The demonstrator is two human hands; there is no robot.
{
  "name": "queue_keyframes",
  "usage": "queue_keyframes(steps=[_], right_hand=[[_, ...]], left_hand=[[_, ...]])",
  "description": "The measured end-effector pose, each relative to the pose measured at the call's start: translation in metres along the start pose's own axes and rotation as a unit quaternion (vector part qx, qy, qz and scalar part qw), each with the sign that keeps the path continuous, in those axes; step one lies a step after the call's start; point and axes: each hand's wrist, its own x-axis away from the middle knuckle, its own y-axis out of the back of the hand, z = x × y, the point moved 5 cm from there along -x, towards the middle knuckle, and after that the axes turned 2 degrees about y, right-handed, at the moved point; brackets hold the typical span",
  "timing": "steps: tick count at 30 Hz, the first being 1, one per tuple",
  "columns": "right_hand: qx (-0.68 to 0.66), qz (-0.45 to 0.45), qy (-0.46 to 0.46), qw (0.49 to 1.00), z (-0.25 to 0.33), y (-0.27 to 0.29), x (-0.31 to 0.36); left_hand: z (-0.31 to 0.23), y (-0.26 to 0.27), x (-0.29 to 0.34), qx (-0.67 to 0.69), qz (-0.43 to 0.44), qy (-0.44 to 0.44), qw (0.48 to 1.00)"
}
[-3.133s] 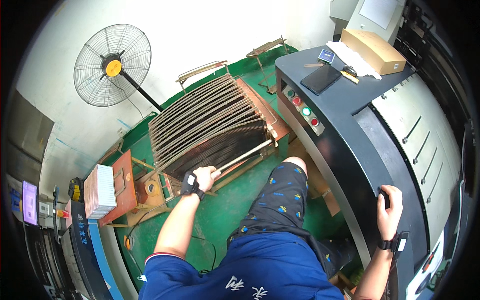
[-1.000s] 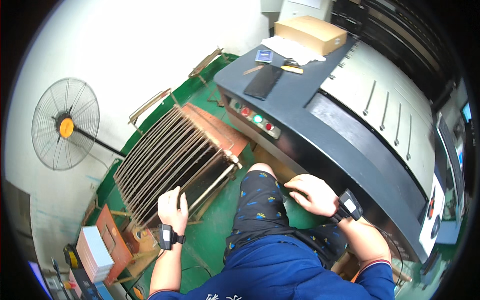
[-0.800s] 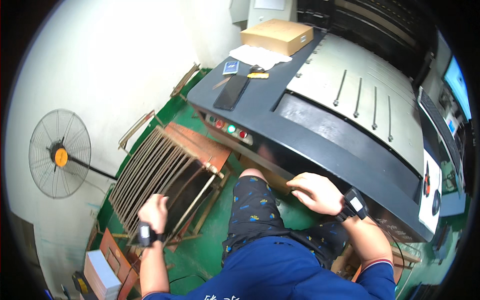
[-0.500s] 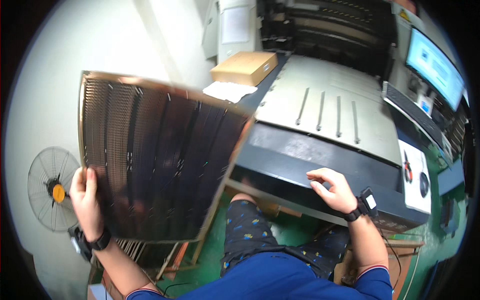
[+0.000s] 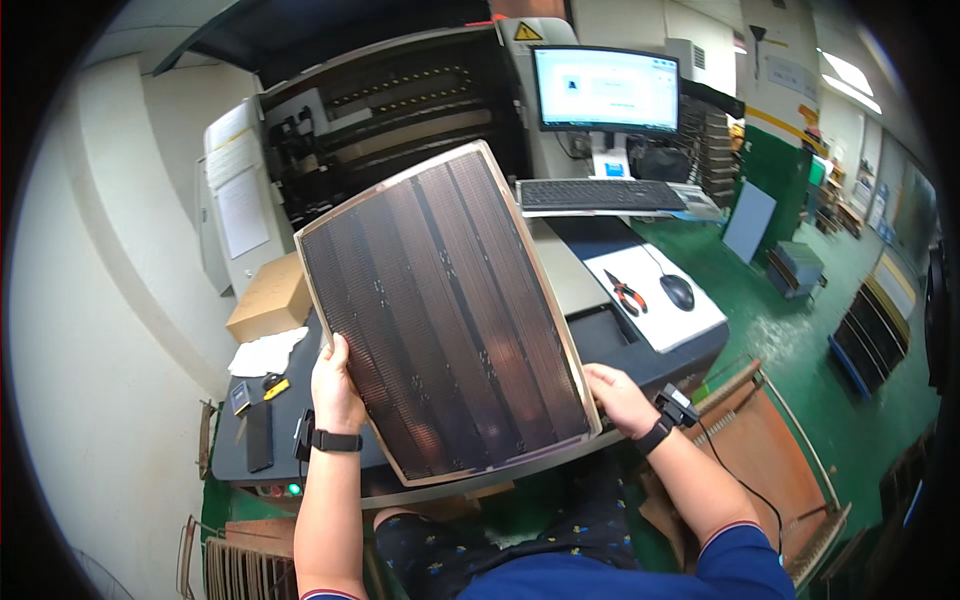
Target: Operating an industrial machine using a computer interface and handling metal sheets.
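Observation:
A large, dark rectangular panel (image 5: 450,320) with fine rows of marks and a copper-coloured border, which looks like a circuit board panel, is tilted up in front of me. My left hand (image 5: 338,388) grips its left edge, thumb on the front face. On the lower right edge, my right hand (image 5: 620,400) is closed, its fingertips partly hidden behind the border. Behind the panel stands a large machine with a dark opening (image 5: 400,130); the panel covers most of its pale bed (image 5: 565,265).
Right of the panel are a monitor (image 5: 606,90), a keyboard (image 5: 600,196), pliers (image 5: 626,292) and a mouse (image 5: 677,291) on a white sheet. A cardboard box (image 5: 270,298), a white cloth (image 5: 266,352) and a dark phone-like slab (image 5: 259,436) lie left. Racks (image 5: 250,565) stand below.
My view has turned right. The panel has come from the left to in front of the machine. My right hand, free before, has taken hold of the panel's right edge.

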Motion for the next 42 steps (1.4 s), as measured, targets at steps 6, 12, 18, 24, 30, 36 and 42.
queue_keyframes(steps=[6, 12, 18, 24, 30, 36, 42], right_hand=[[-0.172, 0.010, 0.011, 0.985, 0.035, 0.030, 0.026], [-0.008, -0.055, 0.090, 0.994, 0.086, 0.054, 0.038], [0.236, -0.143, 0.313, 0.909, 0.163, 0.045, 0.024], [0.171, -0.023, 0.173, 0.970, 0.122, 0.021, -0.021], [-0.081, 0.021, 0.031, 0.996, 0.071, 0.016, -0.014], [-0.234, -0.017, 0.062, 0.970, 0.064, 0.051, -0.003], [-0.216, 0.026, 0.030, 0.976, 0.059, 0.057, 0.004]], left_hand=[[0.027, -0.020, -0.027, 0.044, 0.014, 0.080, 0.996], [0.033, -0.016, -0.039, 0.032, 0.014, 0.091, 0.995], [0.000, -0.052, -0.014, -0.215, 0.070, 0.034, 0.973], [-0.001, -0.107, 0.008, -0.426, 0.227, 0.030, 0.875], [-0.022, -0.087, 0.011, -0.410, 0.142, -0.142, 0.889], [-0.007, 0.020, 0.018, -0.371, -0.045, -0.141, 0.917], [0.056, 0.033, 0.004, -0.062, 0.125, 0.128, 0.982]])
